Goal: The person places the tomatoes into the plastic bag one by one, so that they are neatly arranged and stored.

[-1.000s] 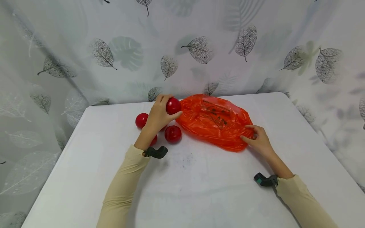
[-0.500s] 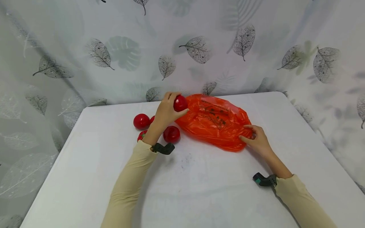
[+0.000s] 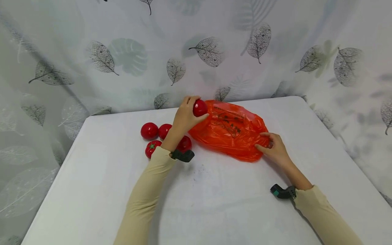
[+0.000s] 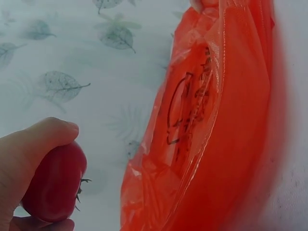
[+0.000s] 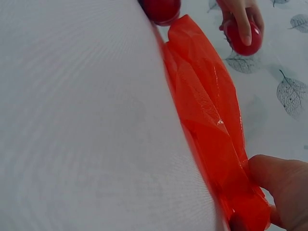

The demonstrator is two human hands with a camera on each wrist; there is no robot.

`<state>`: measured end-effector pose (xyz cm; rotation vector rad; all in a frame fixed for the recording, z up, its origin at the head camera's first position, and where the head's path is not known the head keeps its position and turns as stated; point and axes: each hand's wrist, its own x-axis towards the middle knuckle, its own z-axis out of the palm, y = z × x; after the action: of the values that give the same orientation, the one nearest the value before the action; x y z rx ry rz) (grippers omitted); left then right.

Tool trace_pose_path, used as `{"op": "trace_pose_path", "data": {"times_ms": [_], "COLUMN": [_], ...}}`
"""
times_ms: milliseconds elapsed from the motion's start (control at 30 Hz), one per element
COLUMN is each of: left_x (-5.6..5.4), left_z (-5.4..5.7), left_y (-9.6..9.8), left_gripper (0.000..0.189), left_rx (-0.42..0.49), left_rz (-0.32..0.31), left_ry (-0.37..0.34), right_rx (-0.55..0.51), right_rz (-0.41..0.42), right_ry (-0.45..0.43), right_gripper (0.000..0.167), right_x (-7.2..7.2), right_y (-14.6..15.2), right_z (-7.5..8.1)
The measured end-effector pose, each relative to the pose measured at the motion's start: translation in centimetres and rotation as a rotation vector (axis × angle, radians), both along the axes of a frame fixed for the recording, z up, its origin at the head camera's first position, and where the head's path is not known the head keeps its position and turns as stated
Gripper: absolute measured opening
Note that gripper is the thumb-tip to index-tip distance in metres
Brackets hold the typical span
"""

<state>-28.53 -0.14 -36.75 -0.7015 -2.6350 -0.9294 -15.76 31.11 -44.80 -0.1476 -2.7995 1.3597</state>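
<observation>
My left hand (image 3: 184,117) grips a red tomato (image 3: 200,108) between thumb and fingers, at the left end of an orange-red plastic bag (image 3: 228,131). The left wrist view shows this tomato's green stalk facing the bag's long opening edge. At the bag's right end, my right hand (image 3: 276,149) pinches the plastic between thumb and fingers; in the right wrist view its thumb (image 5: 272,171) lies on the film. Dark printing marks the bag's upper face. What the bag holds inside is hidden.
Several more tomatoes, among them one with its green stalk up (image 3: 153,148), sit on the white table (image 3: 214,207) left of the bag. My left forearm partly covers one (image 3: 185,144). A leaf-patterned curtain (image 3: 128,81) hangs behind the table.
My left hand has carried the tomato rightward to overlap the bag's left end, uncovering more of the tomatoes on the table. My right hand has kept its hold on the bag.
</observation>
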Motion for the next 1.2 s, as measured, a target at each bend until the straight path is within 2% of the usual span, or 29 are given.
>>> {"op": "trace_pose_path", "data": {"times_ms": [200, 667, 1033, 1200], "left_x": [-0.5, -1.3, -1.8, -1.9], "left_z": [-0.5, -1.2, -2.7, -3.0], "left_y": [1.0, 2.5, 3.7, 4.3], "left_gripper": [0.066, 0.066, 0.068, 0.066], "left_rx": [-0.025, -0.048, -0.060, -0.066], "left_rz": [0.006, 0.022, 0.036, 0.042], "left_ry": [-0.050, -0.105, -0.180, -0.204], "right_rx": [0.009, -0.005, -0.007, 0.002], "right_rz": [-0.016, -0.004, -0.007, -0.013], "right_ry": [0.001, 0.037, 0.013, 0.013], "right_gripper": [0.053, 0.052, 0.053, 0.053], "right_x": [0.1, -0.2, -0.2, -0.2], "right_y": [0.1, 0.3, 0.2, 0.2], "right_z": [0.0, -0.3, -0.2, -0.1]}}
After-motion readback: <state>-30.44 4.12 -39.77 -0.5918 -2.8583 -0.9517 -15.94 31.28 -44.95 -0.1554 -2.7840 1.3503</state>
